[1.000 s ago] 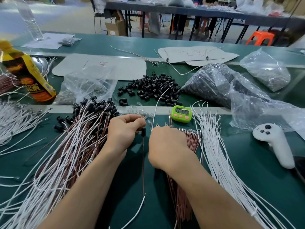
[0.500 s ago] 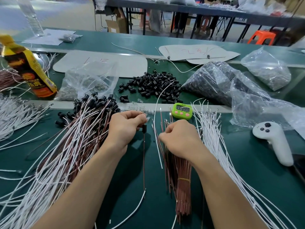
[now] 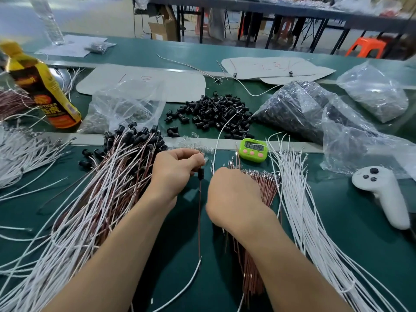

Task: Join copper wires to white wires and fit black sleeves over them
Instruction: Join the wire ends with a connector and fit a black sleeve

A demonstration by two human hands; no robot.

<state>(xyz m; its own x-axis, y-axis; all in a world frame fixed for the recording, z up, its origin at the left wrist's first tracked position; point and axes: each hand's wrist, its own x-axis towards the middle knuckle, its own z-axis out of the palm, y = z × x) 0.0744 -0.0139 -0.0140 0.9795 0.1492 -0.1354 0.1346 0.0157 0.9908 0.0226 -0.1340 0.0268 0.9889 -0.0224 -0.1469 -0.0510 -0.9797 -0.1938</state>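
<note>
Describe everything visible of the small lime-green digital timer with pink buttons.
The small lime-green plastic timer is rounded, with a grey display whose dark digits are too blurred to read and three round pink buttons below it. It lies face up, slightly tilted, partly on the pale strip of the green table, beyond the right hand, between the pile of loose black sleeves and the bundle of copper wires. No hand touches it.

Right hand (image 3: 234,197): fingers concealed behind its back; grip undeterminable. Left hand (image 3: 173,172) fingers hide the top end of the copper wire (image 3: 199,210) they pinch. Timer (image 3: 253,149) digits illegible. Clear bottle (image 3: 50,25) cropped by top edge.
</note>
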